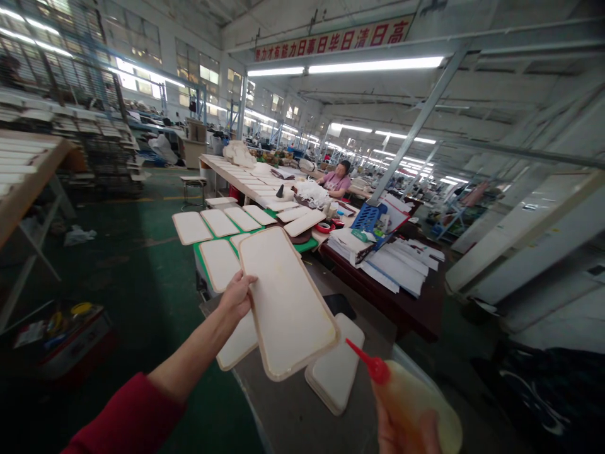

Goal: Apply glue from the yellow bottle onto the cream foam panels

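My left hand (237, 295) is closed on the left edge of a cream rounded-rectangle panel (288, 302) with a tan glued rim, held up tilted in front of me. My right hand (406, 432), at the bottom edge, grips a yellowish squeeze bottle (416, 403) whose red nozzle (366, 359) points at the panel's lower right corner, just short of it. More panels of the same kind lie on the grey table (302, 403) under the held one, among them one (335, 372) beside the nozzle.
Several more panels (220, 222) are spread on a green-topped table ahead. A dark table (406, 309) on the right carries white paper stacks (397, 261) and a blue basket (367, 217). A seated person (338, 180) works farther back. Racks (28, 170) stand left.
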`<state>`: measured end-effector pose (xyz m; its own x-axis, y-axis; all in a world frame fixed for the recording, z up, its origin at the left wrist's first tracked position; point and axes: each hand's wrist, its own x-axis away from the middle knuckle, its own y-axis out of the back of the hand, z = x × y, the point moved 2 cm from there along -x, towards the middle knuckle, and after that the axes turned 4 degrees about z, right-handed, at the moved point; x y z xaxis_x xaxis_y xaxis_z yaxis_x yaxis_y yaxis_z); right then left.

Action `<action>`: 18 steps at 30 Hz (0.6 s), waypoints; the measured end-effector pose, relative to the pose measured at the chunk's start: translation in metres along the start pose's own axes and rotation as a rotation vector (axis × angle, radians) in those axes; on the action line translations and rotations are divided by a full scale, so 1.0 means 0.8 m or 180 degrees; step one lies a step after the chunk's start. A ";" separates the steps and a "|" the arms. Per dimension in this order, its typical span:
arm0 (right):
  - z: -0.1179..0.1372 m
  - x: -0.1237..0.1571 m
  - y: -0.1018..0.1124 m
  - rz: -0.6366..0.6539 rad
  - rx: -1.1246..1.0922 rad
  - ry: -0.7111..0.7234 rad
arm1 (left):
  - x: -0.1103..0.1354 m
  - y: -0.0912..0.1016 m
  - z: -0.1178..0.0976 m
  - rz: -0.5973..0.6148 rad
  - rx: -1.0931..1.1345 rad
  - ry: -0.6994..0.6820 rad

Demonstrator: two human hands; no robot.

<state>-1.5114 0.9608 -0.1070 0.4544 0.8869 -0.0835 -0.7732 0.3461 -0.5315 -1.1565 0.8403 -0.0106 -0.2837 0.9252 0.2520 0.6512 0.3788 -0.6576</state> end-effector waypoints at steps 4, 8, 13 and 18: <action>-0.018 0.024 -0.035 -0.0743 -0.1431 -0.0995 | 0.002 0.000 -0.004 -0.0084 0.0089 -0.0210; -0.019 0.035 -0.069 -0.0946 -0.1526 -0.0789 | 0.002 0.001 -0.004 -0.0042 0.0104 -0.0355; -0.012 0.036 -0.108 -0.1398 -0.1560 -0.0787 | 0.007 0.002 -0.001 0.0093 0.0055 -0.0535; 0.041 0.034 -0.155 -0.1370 -0.1358 -0.0361 | 0.002 0.024 0.002 0.0477 -0.0539 -0.0990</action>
<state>-1.4179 0.9522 -0.0159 0.6183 0.7299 0.2914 -0.2749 0.5482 -0.7899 -1.1456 0.8489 -0.0244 -0.3597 0.9294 -0.0827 0.8013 0.2623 -0.5376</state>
